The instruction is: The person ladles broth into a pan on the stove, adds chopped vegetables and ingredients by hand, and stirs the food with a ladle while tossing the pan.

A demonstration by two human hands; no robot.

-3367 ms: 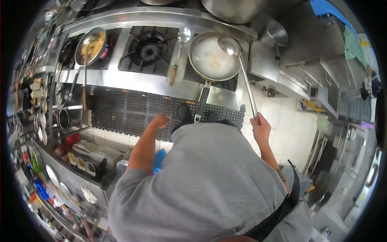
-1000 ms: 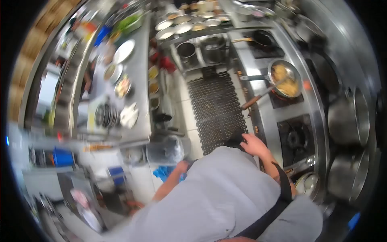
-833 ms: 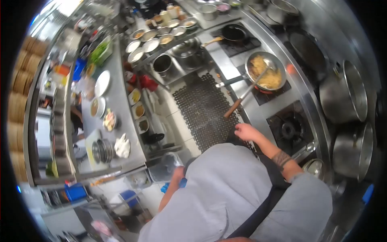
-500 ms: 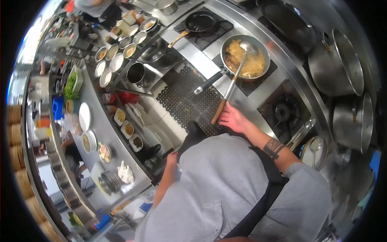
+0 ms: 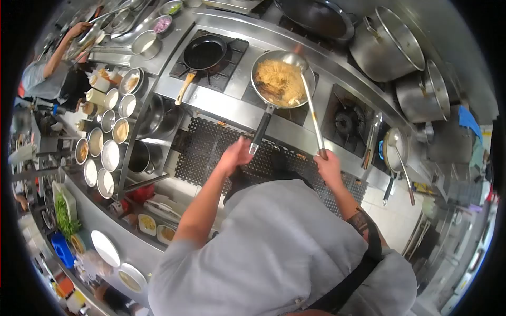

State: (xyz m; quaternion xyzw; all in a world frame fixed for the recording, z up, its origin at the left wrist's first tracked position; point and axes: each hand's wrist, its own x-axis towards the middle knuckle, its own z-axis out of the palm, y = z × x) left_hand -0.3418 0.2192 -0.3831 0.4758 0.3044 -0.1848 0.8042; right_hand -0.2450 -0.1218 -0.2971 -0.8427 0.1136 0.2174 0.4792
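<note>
My right hand (image 5: 329,167) is closed round the handle end of a long ladle (image 5: 312,108). The ladle's bowl rests at the far right rim of a frying pan (image 5: 265,105) on the stove. Orange-brown food, which looks like noodles, fills much of the pan (image 5: 279,81), with darker pieces at its near side. My left hand (image 5: 235,156) is beside the end of the pan's black handle, fingers apart and slightly blurred. It does not appear to grip the handle.
A black frying pan (image 5: 205,52) with a wooden handle sits on the left burner. Big steel pots (image 5: 387,45) stand at the back right. Another pan (image 5: 395,150) with a ladle is at right. Several ingredient bowls (image 5: 110,155) line the left counter. Another person's hand (image 5: 79,29) works far left.
My right hand, previously open beside the ladle's handle, has closed on it. My left hand has risen from my side to the pan's handle. The view has turned, and the ladle's bowl is nearer the rim.
</note>
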